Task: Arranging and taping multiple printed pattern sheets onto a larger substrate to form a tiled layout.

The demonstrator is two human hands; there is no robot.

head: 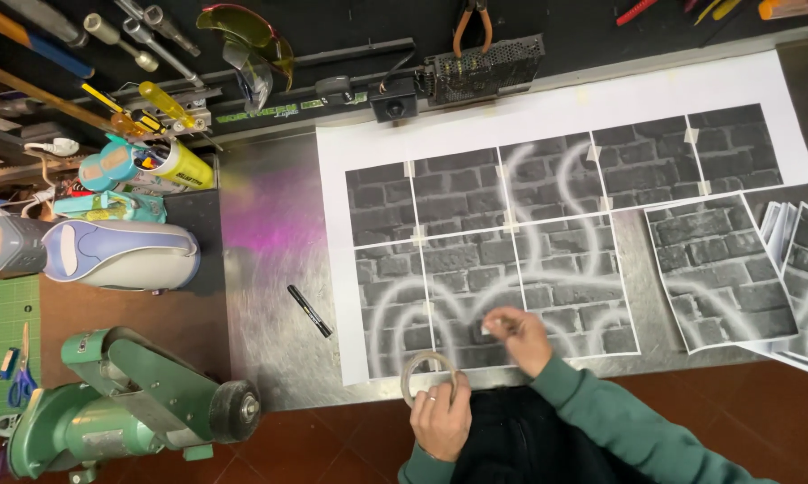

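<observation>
Looking straight down at a metal benchtop (270, 269), scuffed and shiny with a purple glare patch, over a dark red floor (744, 394) along the bottom edge.

Left hand (440, 417) is curled around a roll of tape (426, 375), ring standing on edge near the bench's front edge; ring on one finger. Right hand (518, 336) is pinched narrow at the fingertips on a small pale piece, most likely tape, pressed low on the print mosaic (511, 242). Can't tell whether that piece is still joined to the roll. Green sleeves on both arms.

The mosaic is a grid of grey brick-wall printouts with white spray-like curves, sheets butted together and joined by small tape tabs at the seams, lying on a large white backing sheet (547, 112). One loose brick-print sheet (722, 269) lies just right of the grid, with a fanned stack of more prints (807, 269) at the right edge.

A black marker (310, 311) lies on bare metal left of the mosaic, well apart from both hands.

Back edge: black tool wall (332, 27) with orange-handled pliers (472, 22), yellow safety glasses (247, 31), a perforated metal box (483, 67) and sockets/drivers at the top left.

Left side: a green bench machine with a black wheel (135, 403), a grey-blue appliance body (117, 255), a green cutting mat (1, 350) with blue-handled scissors (21, 376), and a yellow can (184, 166) among clutter.
</observation>
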